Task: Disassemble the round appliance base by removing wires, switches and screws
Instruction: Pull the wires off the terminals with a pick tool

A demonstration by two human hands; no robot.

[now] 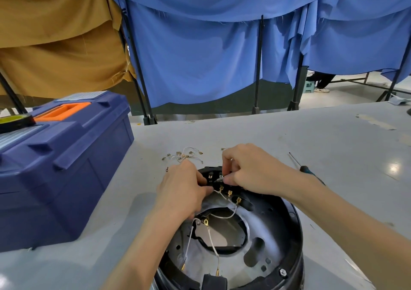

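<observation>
Currently: round black appliance base (278, 234) sits on the grey tabletop (289, 134), innards exposed, directly under both hands. Right hand (251, 171) pinches a thin whitish wire end (219, 179) at the black switch block (211, 170) on the base's far rim. Left hand (182, 191) is just left of that pinch, fingers curled onto the same block, gripping it. Just below the pinch: row of three brass spade terminals (229, 193) with white leads on them. Further toward me from the grip, two thin white wires (213, 243) trail loose across the base's centre opening, brass tips down by the near rim. Beyond the grip, a small pile of loose white wires with brass lugs (184, 154) lies on the table. Right of the grip: slim screwdriver with dark teal handle (303, 169), lying flat, apart from the base. Well left of the grip: dark blue plastic toolbox with orange handle (66, 156), lid closed. Blue cloth screens (200, 56) hang behind the table.
</observation>
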